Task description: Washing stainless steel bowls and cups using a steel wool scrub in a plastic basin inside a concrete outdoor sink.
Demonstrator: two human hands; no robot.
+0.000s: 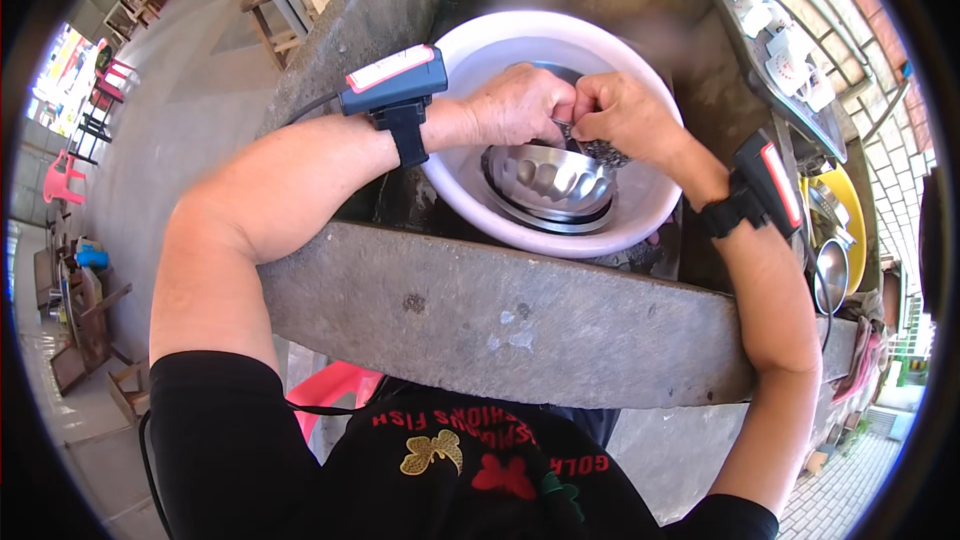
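Both my hands meet over a pale plastic basin [457,195] set in a concrete sink. My right hand [630,116] is closed on a dark wire-like scouring pad [606,153], which hangs below its fingers. Curled against it, my left hand [521,105] pinches the other end of the pad, though its fingertips are partly hidden. Below the hands, a shiny steel bowl [551,180] with a dimpled side sits in the basin. It rests in or on a wider metal dish [559,225], of which a rim shows.
The thick concrete sink edge [480,315] runs between my body and the basin. At right, a tray [757,67] carries several white cups [787,64]. Below it are a yellow basin [855,217] with metalware and a steel bowl [831,274]. A pink plastic stool [330,390] stands under the edge.
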